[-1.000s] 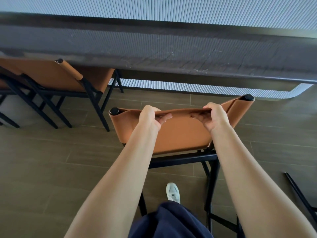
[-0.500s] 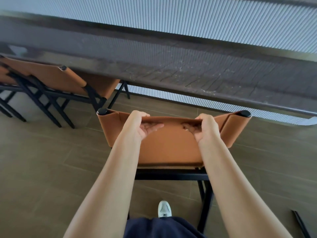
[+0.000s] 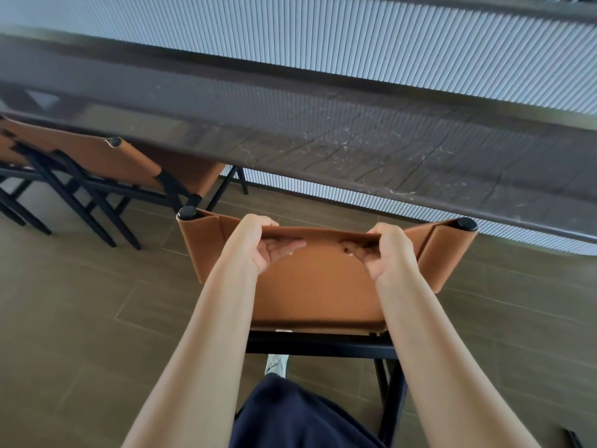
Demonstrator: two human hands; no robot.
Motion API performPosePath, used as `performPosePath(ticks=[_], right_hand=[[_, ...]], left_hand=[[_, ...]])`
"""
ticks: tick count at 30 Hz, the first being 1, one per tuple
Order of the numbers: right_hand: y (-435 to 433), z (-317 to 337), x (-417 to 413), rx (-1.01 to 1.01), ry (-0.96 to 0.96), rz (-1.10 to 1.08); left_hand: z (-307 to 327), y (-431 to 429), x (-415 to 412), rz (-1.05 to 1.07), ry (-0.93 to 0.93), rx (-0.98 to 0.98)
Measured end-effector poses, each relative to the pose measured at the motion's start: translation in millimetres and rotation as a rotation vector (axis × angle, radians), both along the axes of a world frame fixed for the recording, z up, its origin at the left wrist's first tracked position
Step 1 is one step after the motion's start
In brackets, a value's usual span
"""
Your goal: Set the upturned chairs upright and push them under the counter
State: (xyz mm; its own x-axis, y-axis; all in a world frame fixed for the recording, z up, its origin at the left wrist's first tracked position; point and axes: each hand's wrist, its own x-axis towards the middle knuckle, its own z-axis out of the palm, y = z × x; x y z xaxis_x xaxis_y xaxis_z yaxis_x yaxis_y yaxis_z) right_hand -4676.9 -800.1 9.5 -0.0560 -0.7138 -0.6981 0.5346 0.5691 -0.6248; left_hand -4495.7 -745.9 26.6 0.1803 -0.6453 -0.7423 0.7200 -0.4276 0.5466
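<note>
A tan leather chair (image 3: 323, 295) on a black metal frame is seen standing upright on the tiled floor (image 3: 80, 318) directly in front of the dark stone counter (image 3: 323, 140), its backrest slung between 2 black-capped posts and sagging slightly in the middle. The top edge of the backrest is gripped by both hands, the left hand (image 3: 255, 250) and the right hand (image 3: 391, 253) each with fingers curled around the leather. The seat itself is hidden behind the backrest. A second chair (image 3: 129, 160) of the same make is tucked under the counter at the left, and a ribbed pale panel (image 3: 323, 37) is seen behind the counter. A white shoe (image 3: 277, 363) and a dark blue garment (image 3: 290, 415) are visible below the frame. Compared with 1 second earlier, the backrest has been brought closer to the counter's edge, and the grip is unchanged.
</note>
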Motion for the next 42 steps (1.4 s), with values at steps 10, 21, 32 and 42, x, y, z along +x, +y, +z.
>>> performPosePath(ticks=[10, 21, 32, 42], right_hand=[[-81, 7, 22, 0.108, 0.124, 0.094], [-148, 17, 74, 0.008, 0.074, -0.049], [-171, -7, 118, -0.036, -0.003, -0.091], [-185, -47, 143, 0.045, 0.052, -0.084]], left_hand=[[13, -77, 23, -0.099, -0.009, 0.089], [17, -160, 79, -0.101, -0.046, 0.032], [-19, -207, 131, -0.036, -0.077, -0.046], [-60, -222, 160, -0.032, -0.036, -0.031]])
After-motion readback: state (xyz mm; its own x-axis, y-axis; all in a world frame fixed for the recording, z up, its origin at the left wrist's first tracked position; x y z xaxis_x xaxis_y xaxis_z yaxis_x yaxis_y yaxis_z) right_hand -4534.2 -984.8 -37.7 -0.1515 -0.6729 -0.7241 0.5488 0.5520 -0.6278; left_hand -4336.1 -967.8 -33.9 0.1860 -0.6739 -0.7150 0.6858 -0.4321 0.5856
